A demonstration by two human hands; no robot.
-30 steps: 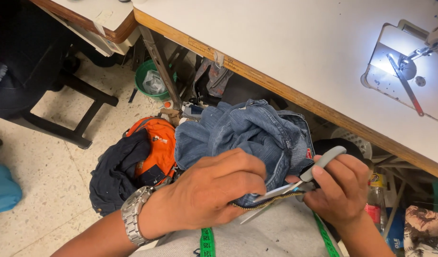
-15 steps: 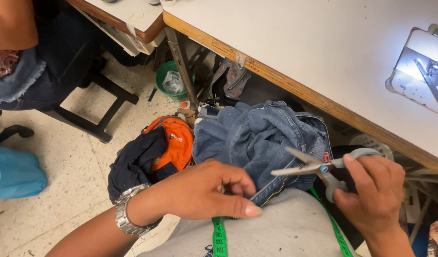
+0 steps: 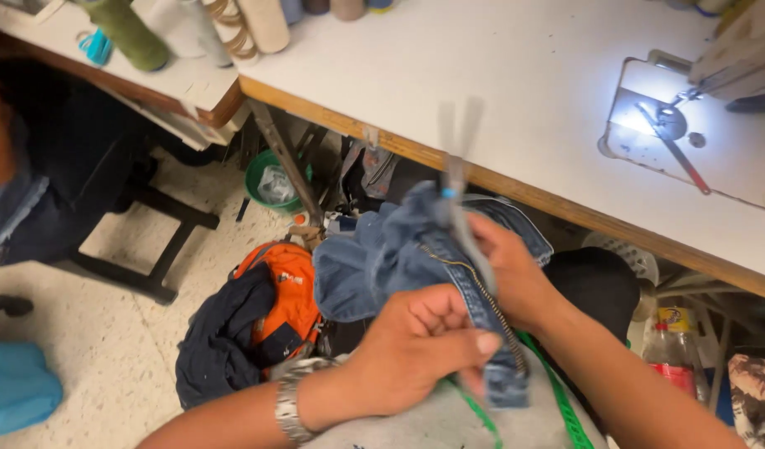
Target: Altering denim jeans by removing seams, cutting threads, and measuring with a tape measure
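- In the lower middle of the frame I see my left hand (image 3: 424, 349) clenched around the denim piece (image 3: 399, 266), pinching it near the zipper (image 3: 482, 303); a metal watch (image 3: 292, 399) sits on this wrist.
- My right hand (image 3: 515, 278) is just behind the left one, grasping the scissors (image 3: 457, 179). The blades point up toward the counter edge and are blurred, so I cannot tell if they are apart or together.
- The denim piece lies bunched over my lap in the centre of the frame, and a narrow strip with the zipper hangs down from it between both hands.
- For progress, I judge the trimming along the zipper is somewhere in the middle: the strip looks partly free, but it is attached to the rest of the cloth, and I cannot see a finished cut.
- The wooden edge of the counter (image 3: 499, 79) runs diagonally just above the scissors, so upward there is little room for the blades.
- At the upper right, the sewing machine (image 3: 732, 50) stands under a bright lamp, well apart from the hands.
- To the left of the denim there is an orange bag (image 3: 287, 291) with dark cloth on the floor (image 3: 108, 349), near my left forearm.
- A green tape (image 3: 565, 407) crosses my lap under the hands, and a bottle (image 3: 669, 349) stands at the lower right.
- The most open room is at the lower left, over the floor.
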